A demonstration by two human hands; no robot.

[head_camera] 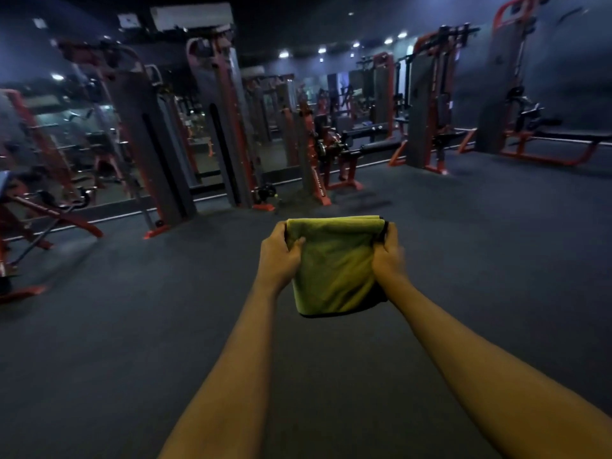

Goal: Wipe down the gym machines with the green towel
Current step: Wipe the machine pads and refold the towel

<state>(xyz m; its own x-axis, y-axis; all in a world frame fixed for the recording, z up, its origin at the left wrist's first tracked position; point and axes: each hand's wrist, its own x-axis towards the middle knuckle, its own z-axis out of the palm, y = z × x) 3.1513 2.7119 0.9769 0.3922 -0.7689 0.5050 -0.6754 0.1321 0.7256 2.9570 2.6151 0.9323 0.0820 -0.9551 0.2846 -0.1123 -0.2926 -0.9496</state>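
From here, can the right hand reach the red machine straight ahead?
Probably not yet. The right hand holds the green towel with the left hand, and open floor separates it from the red machine.

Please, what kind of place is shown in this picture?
It is a gym, most likely its weight-machine area. Red-framed cable machines stand in rows along a mirrored wall, a padded bench sits on the right, and dark rubber flooring covers the room.
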